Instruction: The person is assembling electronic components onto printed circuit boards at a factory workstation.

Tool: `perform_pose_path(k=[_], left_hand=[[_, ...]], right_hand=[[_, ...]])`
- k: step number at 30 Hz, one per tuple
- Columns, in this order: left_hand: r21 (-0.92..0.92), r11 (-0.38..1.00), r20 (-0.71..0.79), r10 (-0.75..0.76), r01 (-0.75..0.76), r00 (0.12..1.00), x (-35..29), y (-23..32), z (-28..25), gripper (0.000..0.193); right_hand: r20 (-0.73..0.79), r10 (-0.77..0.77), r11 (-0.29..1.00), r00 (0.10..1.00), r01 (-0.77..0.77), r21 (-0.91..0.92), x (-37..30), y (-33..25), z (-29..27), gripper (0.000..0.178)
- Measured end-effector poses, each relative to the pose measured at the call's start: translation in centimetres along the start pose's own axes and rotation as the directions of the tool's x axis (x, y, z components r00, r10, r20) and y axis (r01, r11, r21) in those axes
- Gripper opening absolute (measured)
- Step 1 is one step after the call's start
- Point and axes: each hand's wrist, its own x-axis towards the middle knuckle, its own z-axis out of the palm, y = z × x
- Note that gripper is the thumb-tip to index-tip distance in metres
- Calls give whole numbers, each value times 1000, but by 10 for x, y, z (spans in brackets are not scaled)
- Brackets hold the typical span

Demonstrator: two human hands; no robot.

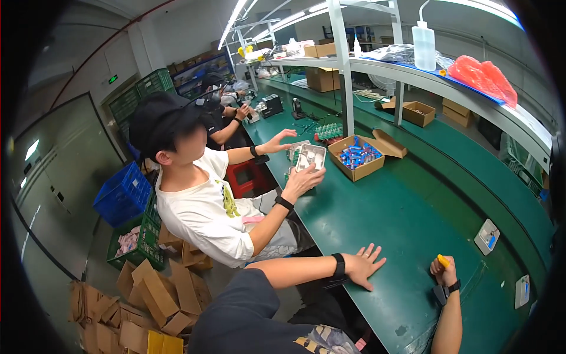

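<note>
At lower right, we'd best brace our spread left hand (362, 269) on the green workbench (407, 233), right fist (446, 274) closed, contents unclear.

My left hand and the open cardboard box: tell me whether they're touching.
Apart. The head view shows a wide stretch of green tabletop between your left hand and the cardboard box.

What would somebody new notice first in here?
Probably the open cardboard box of mostly blue parts on the green workbench. The red plastic bag at upper right stands out too. Nearer, something yellow shows at the curled right hand; the left hand lies flat.
</note>
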Motion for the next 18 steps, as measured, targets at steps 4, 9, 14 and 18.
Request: perform_pose_path(k=[4,9,14,18], left_hand=[[-187,932,8,318,-311,948,30,-15,-46,69],[-513,744,-184,391,-427,902,91,-10,-63,57],[-674,563,-290,394,-479,872,155,4,-63,43],[-716,538,-235,413,-444,880,196,8,-59,36]], right_hand=[[-6,4,999,1000,-4,34,1,-2,6,51],[42,103,992,994,-105,63,3,-16,4,50],[115,210,971,971,-221,94,12,-20,2,53],[157,235,965,959,-249,75,12,-17,2,53]])
